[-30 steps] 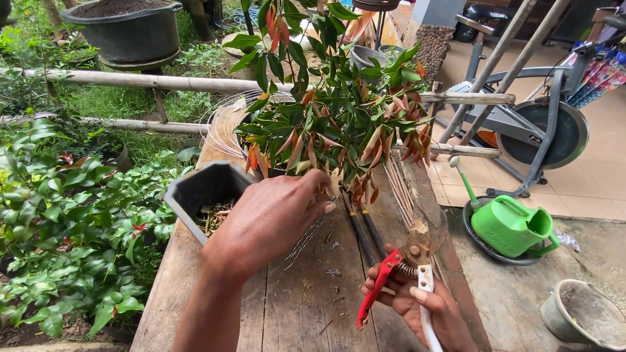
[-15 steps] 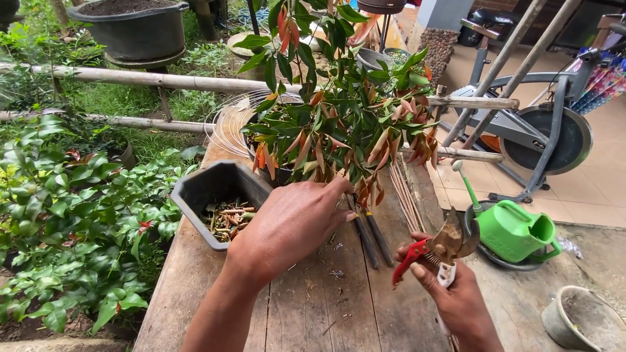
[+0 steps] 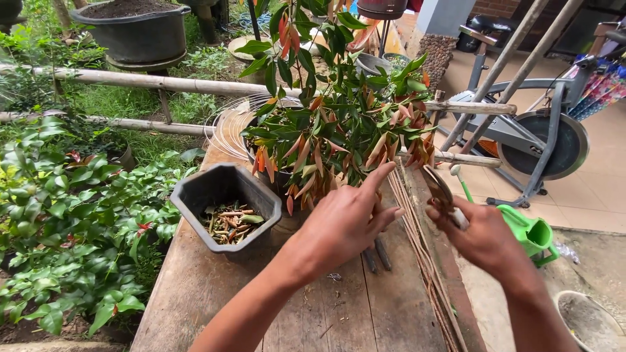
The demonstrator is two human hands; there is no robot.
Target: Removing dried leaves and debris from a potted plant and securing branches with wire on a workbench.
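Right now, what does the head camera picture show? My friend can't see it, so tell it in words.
A person's left hand reaches into a leafy potted plant on a wooden table, while the right hand lifts pruning shears toward it. A dark tub of clippings sits alongside.

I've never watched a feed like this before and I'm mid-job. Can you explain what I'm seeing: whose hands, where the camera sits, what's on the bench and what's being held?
This is a single view from a camera worn on a person's head, looking down at their own two bare hands. There is no machine.

The left hand reaches, fingers spread, into the lower leaves of a bushy potted plant with green and reddish leaves. The right hand grips a pair of pruning shears with rusty metal blades, pointed toward the plant.

Both work over a weathered wooden plank bench. On it sit a dark grey rectangular plastic pot holding cut stems and leaves, a coil of thin wire, and a bundle of thin brown sticks. A green plastic watering can stands on the ground to the right.
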